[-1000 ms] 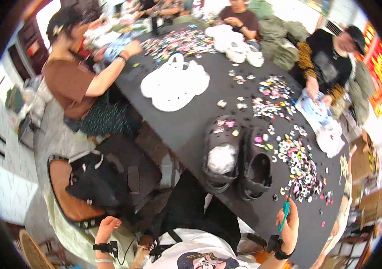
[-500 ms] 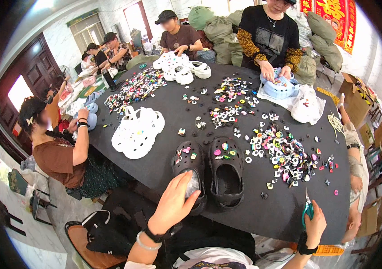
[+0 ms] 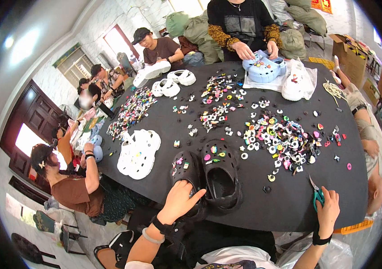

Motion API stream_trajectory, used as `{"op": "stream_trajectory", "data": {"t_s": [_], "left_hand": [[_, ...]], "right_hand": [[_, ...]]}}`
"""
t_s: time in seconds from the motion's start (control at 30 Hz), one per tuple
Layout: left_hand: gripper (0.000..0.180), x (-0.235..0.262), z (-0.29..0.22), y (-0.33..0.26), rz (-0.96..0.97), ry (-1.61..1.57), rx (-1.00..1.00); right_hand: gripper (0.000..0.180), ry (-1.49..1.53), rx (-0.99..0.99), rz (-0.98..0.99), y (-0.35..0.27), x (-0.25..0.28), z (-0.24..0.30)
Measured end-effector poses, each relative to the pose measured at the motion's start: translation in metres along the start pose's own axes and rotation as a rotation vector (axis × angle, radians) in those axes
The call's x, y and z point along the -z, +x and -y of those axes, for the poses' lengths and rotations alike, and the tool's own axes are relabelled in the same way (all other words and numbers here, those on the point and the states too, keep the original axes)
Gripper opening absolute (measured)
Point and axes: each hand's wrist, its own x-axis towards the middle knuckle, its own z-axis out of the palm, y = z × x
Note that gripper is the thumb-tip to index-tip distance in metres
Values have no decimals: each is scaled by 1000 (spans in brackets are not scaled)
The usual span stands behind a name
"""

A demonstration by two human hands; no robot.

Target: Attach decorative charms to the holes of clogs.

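A pair of black clogs stands at the near edge of the table, toes pointing away. My left hand [image 3: 181,201] reaches into the opening of the left clog [image 3: 185,167]; its fingertips are hidden inside, and the thumb is spread apart. The right clog [image 3: 221,172] stands beside it, untouched, its opening showing. Colourful charms sit on both toes. Farther right, my right hand [image 3: 328,209] is closed around the teal handle of small pointed scissors [image 3: 318,195], blades directed away from me over the table.
Loose charms [image 3: 285,143] lie in a big heap right of the clogs, with more heaps behind. White clogs [image 3: 138,154] stand to the left. Across the table a person handles a blue clog [image 3: 265,68]; a white clog [image 3: 297,80] lies on plastic nearby. Other people work at left.
My left fingers have gone down into the left clog, and the silvery filling seen there is now out of sight. My right hand keeps the scissors. The whole view has shifted.
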Motion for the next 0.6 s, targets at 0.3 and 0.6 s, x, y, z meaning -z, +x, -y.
{"op": "stream_trajectory", "data": {"t_s": [0.3, 0.6], "left_hand": [[49, 3, -8, 11, -86, 79, -79], [40, -11, 2, 25, -92, -137, -155]], "right_hand": [[56, 710, 315, 205, -12, 14, 113], [75, 809, 539, 421, -27, -44, 191]]}}
